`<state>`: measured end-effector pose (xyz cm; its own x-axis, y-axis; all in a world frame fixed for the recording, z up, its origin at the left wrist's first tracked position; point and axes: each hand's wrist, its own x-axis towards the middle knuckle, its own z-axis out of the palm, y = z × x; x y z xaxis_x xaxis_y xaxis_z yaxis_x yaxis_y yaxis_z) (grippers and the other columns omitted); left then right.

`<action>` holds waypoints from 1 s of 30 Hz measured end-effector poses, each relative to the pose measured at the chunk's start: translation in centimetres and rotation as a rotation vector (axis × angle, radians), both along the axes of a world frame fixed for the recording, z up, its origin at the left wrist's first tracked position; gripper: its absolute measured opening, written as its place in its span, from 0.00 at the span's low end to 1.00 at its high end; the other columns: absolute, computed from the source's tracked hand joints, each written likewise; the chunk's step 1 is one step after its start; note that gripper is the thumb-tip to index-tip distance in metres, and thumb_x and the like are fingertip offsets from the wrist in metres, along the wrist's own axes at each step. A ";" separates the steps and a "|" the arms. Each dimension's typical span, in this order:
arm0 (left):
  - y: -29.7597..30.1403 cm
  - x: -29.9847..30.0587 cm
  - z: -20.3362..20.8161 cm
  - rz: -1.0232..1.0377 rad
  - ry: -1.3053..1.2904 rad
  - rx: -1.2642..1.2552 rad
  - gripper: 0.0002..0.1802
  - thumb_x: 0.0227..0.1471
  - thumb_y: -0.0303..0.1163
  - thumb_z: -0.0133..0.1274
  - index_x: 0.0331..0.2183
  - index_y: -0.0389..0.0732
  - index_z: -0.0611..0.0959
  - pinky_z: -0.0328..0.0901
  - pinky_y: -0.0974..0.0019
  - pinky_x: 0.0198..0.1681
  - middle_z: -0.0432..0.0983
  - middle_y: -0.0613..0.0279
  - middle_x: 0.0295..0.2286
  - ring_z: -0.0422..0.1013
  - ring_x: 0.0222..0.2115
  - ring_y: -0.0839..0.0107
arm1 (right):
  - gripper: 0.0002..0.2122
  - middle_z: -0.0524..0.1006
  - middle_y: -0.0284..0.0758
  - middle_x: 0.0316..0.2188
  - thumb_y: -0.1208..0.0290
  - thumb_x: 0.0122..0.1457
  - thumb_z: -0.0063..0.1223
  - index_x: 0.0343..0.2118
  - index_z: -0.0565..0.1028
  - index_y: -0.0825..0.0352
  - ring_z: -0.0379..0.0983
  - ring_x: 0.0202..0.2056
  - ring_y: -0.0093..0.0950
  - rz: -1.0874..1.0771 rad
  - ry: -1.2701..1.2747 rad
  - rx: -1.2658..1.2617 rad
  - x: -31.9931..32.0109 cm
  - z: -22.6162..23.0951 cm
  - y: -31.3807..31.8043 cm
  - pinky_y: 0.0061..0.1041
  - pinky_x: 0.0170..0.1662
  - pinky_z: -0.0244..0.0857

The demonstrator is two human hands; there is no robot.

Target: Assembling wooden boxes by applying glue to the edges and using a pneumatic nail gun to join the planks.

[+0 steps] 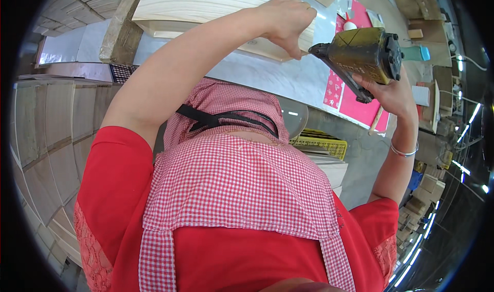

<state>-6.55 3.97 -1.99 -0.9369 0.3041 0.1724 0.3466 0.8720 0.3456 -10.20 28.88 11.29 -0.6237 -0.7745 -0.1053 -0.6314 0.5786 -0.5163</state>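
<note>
My left hand [289, 24] grips the right end of a pale wooden box [190, 6], its thumb down along the near side and its fingers curled over the far side. My right hand [395, 94] is wrapped round the handle of a dark, worn nail gun [357, 52] with a yellowish body. The gun's nose points left at the near right corner of the box, close to my left thumb. Whether the nose touches the wood I cannot tell. The box lies on a grey-white workbench [267, 76].
A rough wooden block [123, 24] stands left of the box. Pink patterned sheets [360, 104] cover the bench's right side, with a white bottle [349, 23] with a red tip. Stacked boards [56, 117] fill the left. A yellow crate [324, 144] sits below the bench.
</note>
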 end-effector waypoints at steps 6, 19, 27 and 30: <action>0.0 0.8 0.0 0.036 0.040 -0.022 0.47 0.27 0.51 0.70 0.48 0.32 0.74 0.60 0.54 0.52 0.76 0.49 0.41 0.70 0.46 0.55 | 0.18 0.83 0.35 0.37 0.74 0.49 0.71 0.42 0.77 0.72 0.77 0.37 0.23 0.004 -0.009 0.013 -0.5 -0.1 -0.1 0.27 0.44 0.71; 0.1 1.7 0.4 0.156 0.020 0.013 0.43 0.29 0.56 0.68 0.40 0.32 0.77 0.59 0.55 0.52 0.77 0.50 0.36 0.71 0.44 0.56 | 0.16 0.82 0.34 0.35 0.73 0.50 0.70 0.40 0.78 0.72 0.75 0.35 0.21 -0.068 0.028 -0.060 -5.0 -0.4 -2.2 0.26 0.42 0.71; 0.0 1.4 0.5 0.148 -0.008 0.028 0.43 0.28 0.55 0.69 0.40 0.32 0.77 0.59 0.55 0.53 0.77 0.50 0.36 0.72 0.43 0.55 | 0.17 0.82 0.34 0.34 0.71 0.50 0.71 0.40 0.78 0.72 0.75 0.35 0.21 -0.048 0.017 -0.015 -5.9 -0.6 -3.1 0.26 0.42 0.71; 0.1 1.5 0.5 0.149 -0.010 0.026 0.43 0.28 0.55 0.70 0.40 0.32 0.77 0.59 0.55 0.53 0.78 0.50 0.36 0.72 0.43 0.55 | 0.17 0.82 0.34 0.34 0.70 0.50 0.71 0.40 0.78 0.72 0.75 0.35 0.21 -0.035 0.020 -0.020 -5.9 -0.6 -3.3 0.27 0.42 0.71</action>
<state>-5.03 4.03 -1.49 -0.9731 0.1567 0.1692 0.2102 0.9042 0.3718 -16.15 25.62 10.68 -0.6522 -0.7541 -0.0773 -0.6216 0.5903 -0.5150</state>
